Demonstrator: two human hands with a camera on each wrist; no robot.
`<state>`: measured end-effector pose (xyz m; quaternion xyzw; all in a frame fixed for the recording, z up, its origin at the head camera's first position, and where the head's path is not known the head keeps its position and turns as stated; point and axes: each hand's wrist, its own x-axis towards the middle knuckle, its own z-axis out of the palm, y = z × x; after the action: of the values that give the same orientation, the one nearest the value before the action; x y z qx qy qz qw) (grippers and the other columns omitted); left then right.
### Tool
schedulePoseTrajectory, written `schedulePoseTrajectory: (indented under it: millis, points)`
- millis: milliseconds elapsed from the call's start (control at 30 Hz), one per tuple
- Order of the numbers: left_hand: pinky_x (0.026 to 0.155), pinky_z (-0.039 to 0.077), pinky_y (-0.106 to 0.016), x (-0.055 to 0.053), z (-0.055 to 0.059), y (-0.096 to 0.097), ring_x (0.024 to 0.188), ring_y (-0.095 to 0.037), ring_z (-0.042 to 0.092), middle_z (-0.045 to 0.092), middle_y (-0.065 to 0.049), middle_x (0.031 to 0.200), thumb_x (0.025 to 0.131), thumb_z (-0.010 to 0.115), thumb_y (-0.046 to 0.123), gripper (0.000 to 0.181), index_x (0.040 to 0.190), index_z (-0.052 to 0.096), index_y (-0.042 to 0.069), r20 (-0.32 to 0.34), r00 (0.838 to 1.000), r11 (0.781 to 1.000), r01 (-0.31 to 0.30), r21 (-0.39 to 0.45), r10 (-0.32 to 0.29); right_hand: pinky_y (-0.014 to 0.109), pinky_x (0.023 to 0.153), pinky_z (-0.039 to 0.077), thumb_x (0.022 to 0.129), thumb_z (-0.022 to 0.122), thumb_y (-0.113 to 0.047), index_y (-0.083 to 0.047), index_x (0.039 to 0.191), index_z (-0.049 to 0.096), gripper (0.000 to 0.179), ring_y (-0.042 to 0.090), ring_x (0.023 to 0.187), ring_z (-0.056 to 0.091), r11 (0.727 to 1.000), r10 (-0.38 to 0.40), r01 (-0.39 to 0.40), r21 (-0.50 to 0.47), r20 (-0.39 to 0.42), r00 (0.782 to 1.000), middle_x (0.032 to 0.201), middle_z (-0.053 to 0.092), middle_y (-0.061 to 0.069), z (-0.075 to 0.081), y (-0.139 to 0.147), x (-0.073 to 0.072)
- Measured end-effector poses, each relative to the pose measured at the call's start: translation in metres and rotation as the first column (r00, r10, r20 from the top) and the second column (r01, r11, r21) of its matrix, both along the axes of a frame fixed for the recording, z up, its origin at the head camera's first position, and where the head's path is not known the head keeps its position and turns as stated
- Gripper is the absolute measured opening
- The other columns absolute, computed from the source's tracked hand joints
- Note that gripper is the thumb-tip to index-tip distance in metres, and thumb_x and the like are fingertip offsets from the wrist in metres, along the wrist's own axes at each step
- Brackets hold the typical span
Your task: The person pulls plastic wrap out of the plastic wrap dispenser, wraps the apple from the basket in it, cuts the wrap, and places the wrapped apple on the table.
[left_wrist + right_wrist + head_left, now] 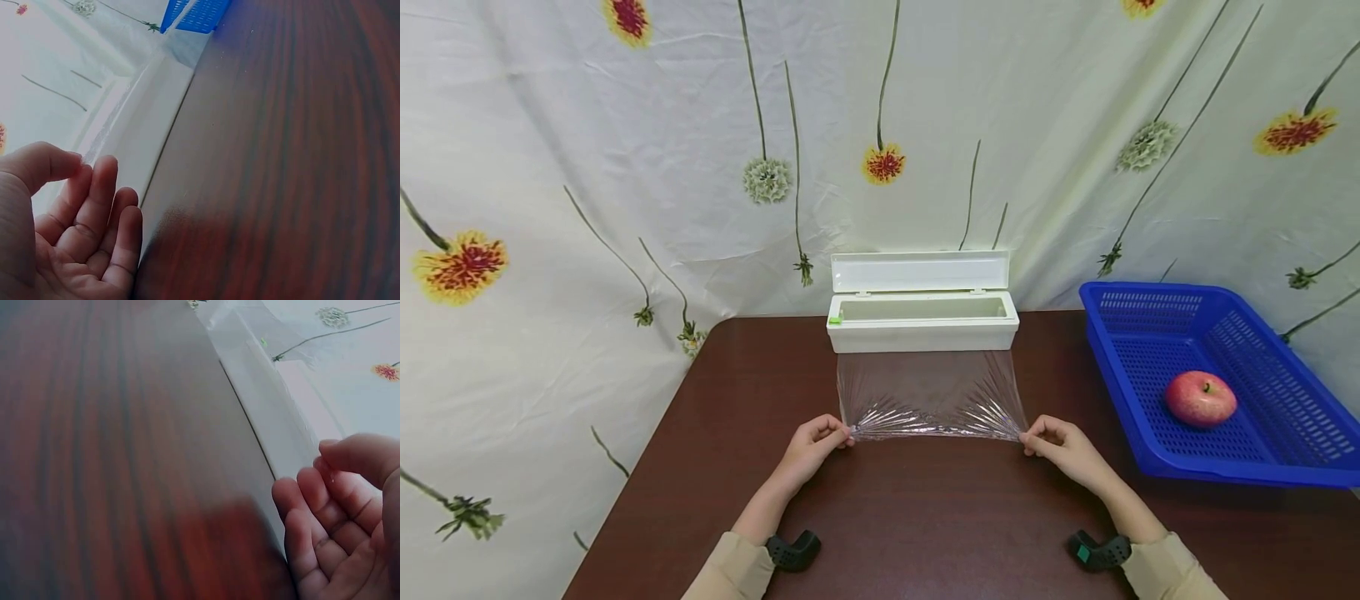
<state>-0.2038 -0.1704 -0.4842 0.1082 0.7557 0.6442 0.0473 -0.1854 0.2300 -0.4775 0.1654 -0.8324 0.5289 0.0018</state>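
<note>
A sheet of clear plastic wrap [928,392] stretches out from the front of a white dispenser box [922,337]. My left hand [815,446] pinches its near left corner between thumb and index finger. At the near right corner, my right hand [1063,450] holds the film in the same thumb-and-finger pinch. Creases fan out from both pinched corners, and the near edge runs taut between them. The box's lid [921,272] stands raised at the back, and a small green piece [836,319] sits at its left end. Both wrist views show the other fingers loosely curled.
A blue plastic basket [1120,408] stands to the right on the dark wooden table [925,517], with a red apple [1200,399] inside. Behind the table hangs a white flowered curtain [700,125], close behind the box. A black device is strapped at each wrist.
</note>
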Motion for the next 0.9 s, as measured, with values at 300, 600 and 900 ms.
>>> schedulePoseTrajectory:
  millis: [300,600,900]
  points:
    - [0.077,0.051,-0.027,0.010,0.019,0.002,0.077,-0.016,0.064,0.067,-0.019,0.082,0.091,0.055,-0.003,0.012,0.086,0.059,-0.013,-0.048,0.998,0.998,0.049,-0.027,-0.051,0.028,0.064,0.051,0.091,0.061,-0.008,-0.005,0.081,0.061,0.010,0.019,0.070,0.061,0.993,0.099,-0.100,-0.062,-0.022,0.995,0.076,0.064,0.006,-0.017,0.014,-0.010]
    - [0.077,0.051,-0.033,0.010,0.018,0.000,0.076,-0.016,0.064,0.067,-0.014,0.078,0.090,0.058,0.000,0.012,0.082,0.062,-0.008,-0.051,0.996,0.997,0.071,-0.031,-0.072,0.024,0.071,0.051,0.090,0.059,0.000,-0.002,0.082,0.061,0.008,0.013,0.077,0.061,0.979,0.175,-0.177,-0.099,-0.030,0.984,0.079,0.063,0.012,-0.008,0.014,-0.005]
    - [0.072,0.052,-0.035,0.008,0.019,-0.002,0.074,-0.032,0.063,0.066,-0.016,0.076,0.087,0.058,-0.005,0.010,0.078,0.062,-0.009,-0.075,0.990,0.992,0.121,-0.030,-0.123,0.025,0.062,0.046,0.087,0.061,0.005,-0.005,0.079,0.061,0.012,0.007,0.072,0.054,0.966,0.228,-0.234,-0.111,-0.065,0.971,0.077,0.061,0.007,-0.014,0.018,-0.009]
